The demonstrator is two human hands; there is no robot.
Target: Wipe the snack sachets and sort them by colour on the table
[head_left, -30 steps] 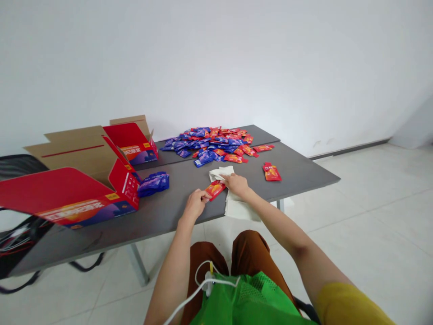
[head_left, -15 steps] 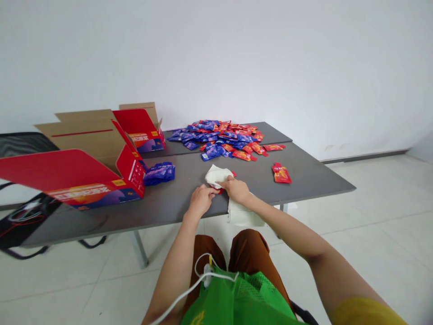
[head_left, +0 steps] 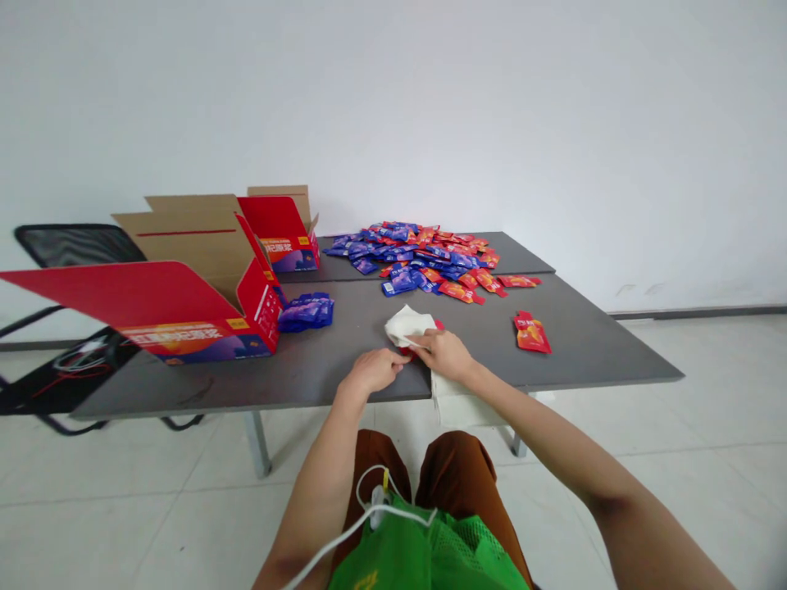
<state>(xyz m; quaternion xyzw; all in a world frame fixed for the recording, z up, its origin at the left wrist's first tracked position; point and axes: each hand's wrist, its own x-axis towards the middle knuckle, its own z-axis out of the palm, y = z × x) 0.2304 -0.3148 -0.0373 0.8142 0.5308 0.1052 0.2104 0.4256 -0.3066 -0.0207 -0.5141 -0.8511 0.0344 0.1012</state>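
My right hand [head_left: 446, 354] grips a crumpled white cloth [head_left: 406, 321] and presses it on a red pouch [head_left: 438, 324] lying flat on the table near its front edge. Most of that pouch is hidden under the cloth and fingers. With its fingertips, my left hand [head_left: 376, 370] holds the near end of the same pouch; the fingers are closed together. A second flat piece of white cloth [head_left: 464, 403] hangs over the table edge below my right wrist; whether it joins the first I cannot tell. One loose red pouch [head_left: 532, 333] lies to the right.
Blue and red pouches make a pile [head_left: 411, 254] at the back of the grey table [head_left: 590, 344]. At left stand an open red box [head_left: 202, 332] and another open box [head_left: 288, 238] behind it. Beside the front box is a blue pouch stack [head_left: 307, 313]. A black chair [head_left: 77, 244] stands left.
The view has shifted, so the table's contents sit further right in the picture. Both hands stay at the pouch; the right has rubbed slightly nearer with the cloth.
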